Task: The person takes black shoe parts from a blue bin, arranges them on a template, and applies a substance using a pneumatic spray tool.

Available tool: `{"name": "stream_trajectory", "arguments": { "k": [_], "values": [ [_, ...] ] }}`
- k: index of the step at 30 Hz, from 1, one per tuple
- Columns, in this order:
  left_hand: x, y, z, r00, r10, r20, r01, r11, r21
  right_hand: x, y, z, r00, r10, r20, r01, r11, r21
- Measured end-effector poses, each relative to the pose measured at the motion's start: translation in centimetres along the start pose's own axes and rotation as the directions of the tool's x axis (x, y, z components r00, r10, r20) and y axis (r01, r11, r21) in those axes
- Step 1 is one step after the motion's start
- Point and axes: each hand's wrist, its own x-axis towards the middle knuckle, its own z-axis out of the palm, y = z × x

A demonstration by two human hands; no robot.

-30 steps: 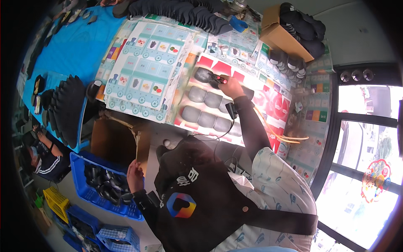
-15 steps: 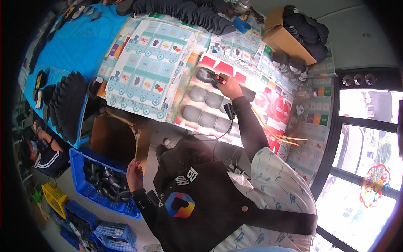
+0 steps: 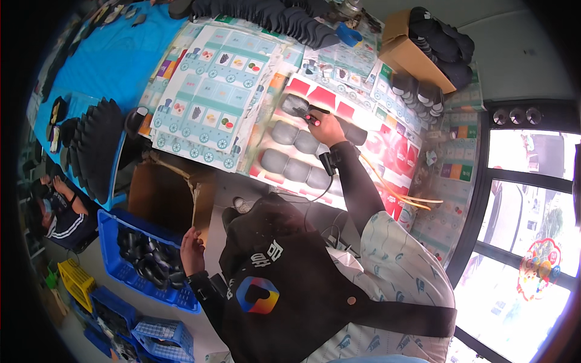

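Observation:
My right hand is closed around a brush-like tool with a dark body and pink-red ends. The tool's tip is over the right side of a dark grey rounded pad, in the far row on a red and white printed sheet. Several similar pads, such as the grey pad in the near row, lie side by side in rows. Part of the far row is hidden under my hand. My left hand hangs beside a blue crate, fingers loosely bent, with nothing visible in them.
Black shaped pieces fill the crate, and an open cardboard box stands behind it. Printed sheets lie left of the pads. A carton with dark pieces sits at the back right. Another person is at far left.
My right hand and the tool have shifted slightly toward me, uncovering more of the far pad. My left hand stays nearly in place. The other person's hands have moved left.

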Motion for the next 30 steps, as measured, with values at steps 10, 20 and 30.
{"name": "stream_trajectory", "arguments": {
  "k": [10, 20, 30],
  "values": [
    [-0.6, -0.5, 0.0, 1.000, -0.006, 0.001, 0.006, 1.000, 0.013, -1.0, 0.4, -1.2, 1.000, 0.006, 0.004, -0.006, 1.000, -0.002],
    [-0.2, -0.7, 0.3, 0.999, -0.024, -0.028, 0.026, 0.997, 0.067, -0.8, 1.6, -1.5, 0.999, 0.007, 0.045, -0.006, 1.000, -0.022],
    [0.7, -0.8, 0.9, 0.991, -0.106, 0.082, 0.101, 0.992, 0.070, 3.1, 5.4, -5.3, 0.991, 0.133, -0.022, -0.124, 0.962, 0.243]
  ]
}}
